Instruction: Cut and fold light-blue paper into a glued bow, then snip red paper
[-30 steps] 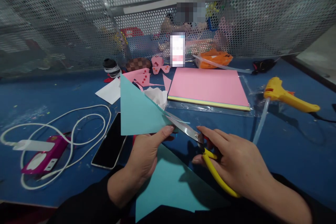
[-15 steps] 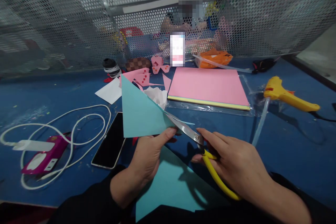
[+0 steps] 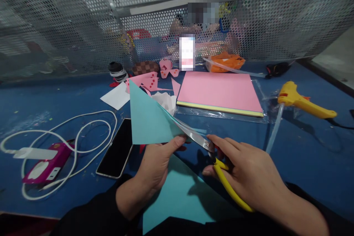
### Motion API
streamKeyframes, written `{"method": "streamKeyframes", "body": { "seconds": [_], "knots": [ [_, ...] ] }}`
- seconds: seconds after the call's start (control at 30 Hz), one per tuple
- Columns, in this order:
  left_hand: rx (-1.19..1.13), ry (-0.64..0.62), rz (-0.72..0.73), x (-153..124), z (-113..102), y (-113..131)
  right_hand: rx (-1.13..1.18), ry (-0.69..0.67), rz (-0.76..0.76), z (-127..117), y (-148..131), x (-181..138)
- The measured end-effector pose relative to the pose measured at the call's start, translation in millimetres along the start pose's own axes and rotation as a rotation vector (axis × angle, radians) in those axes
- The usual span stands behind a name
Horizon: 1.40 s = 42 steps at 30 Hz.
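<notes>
My left hand (image 3: 159, 166) pinches the lower right corner of a folded, triangular piece of light blue paper (image 3: 148, 120), thumb on top. Yellow-handled scissors (image 3: 231, 188) are gripped in my right hand (image 3: 246, 169). Their metal blades lie along the slanted edge of the triangle, close to my left thumb, and point up and to the left. A narrow strip of blue paper sticks out to the right beside the blades. Below my hands, a larger light blue sheet (image 3: 179, 199) lies on the table, partly hidden by my left hand and dark sleeves.
Pink sheets (image 3: 218, 86) lie stacked over yellow on clear plastic. A yellow glue gun (image 3: 304, 103) rests at right. On the left are a phone (image 3: 114, 151) and a magenta device (image 3: 49, 164) with a white cable. Pink cut-outs (image 3: 149, 81) lie behind; a person sits beyond the perforated screen.
The scissor blades have advanced up along the paper's slanted edge, and the strip on the right shows wider. The blue triangle has shifted slightly right.
</notes>
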<state>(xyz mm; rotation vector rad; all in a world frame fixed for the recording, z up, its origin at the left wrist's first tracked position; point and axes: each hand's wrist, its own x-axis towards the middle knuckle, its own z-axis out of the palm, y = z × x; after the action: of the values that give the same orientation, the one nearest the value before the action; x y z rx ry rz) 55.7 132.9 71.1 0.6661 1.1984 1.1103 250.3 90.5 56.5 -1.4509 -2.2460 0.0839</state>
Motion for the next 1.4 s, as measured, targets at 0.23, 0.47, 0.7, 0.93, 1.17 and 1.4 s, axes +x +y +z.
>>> {"method": "streamKeyframes", "body": {
  "seconds": [0.23, 0.47, 0.7, 0.93, 1.17, 1.4],
  "knots": [
    [0.057, -0.028, -0.033, -2, 0, -8, -0.022, 0.01, 0.002, 1, 0, 1],
    [0.087, -0.079, -0.076, -6, 0, -14, -0.022, 0.003, -0.001, 3, 0, -1],
    [0.083, -0.102, -0.074, -7, 2, -13, -0.01, 0.008, -0.004, 4, 0, -1],
    [0.06, -0.103, -0.046, -5, 3, -14, -0.01, 0.024, -0.014, 4, -3, -1],
    [0.064, -0.14, -0.087, -4, 1, -10, -0.008, 0.047, -0.021, 4, -1, 1],
    [-0.209, 0.018, 0.157, 9, -8, 16, 0.002, 0.099, 0.019, -10, 15, 7]
  ]
}}
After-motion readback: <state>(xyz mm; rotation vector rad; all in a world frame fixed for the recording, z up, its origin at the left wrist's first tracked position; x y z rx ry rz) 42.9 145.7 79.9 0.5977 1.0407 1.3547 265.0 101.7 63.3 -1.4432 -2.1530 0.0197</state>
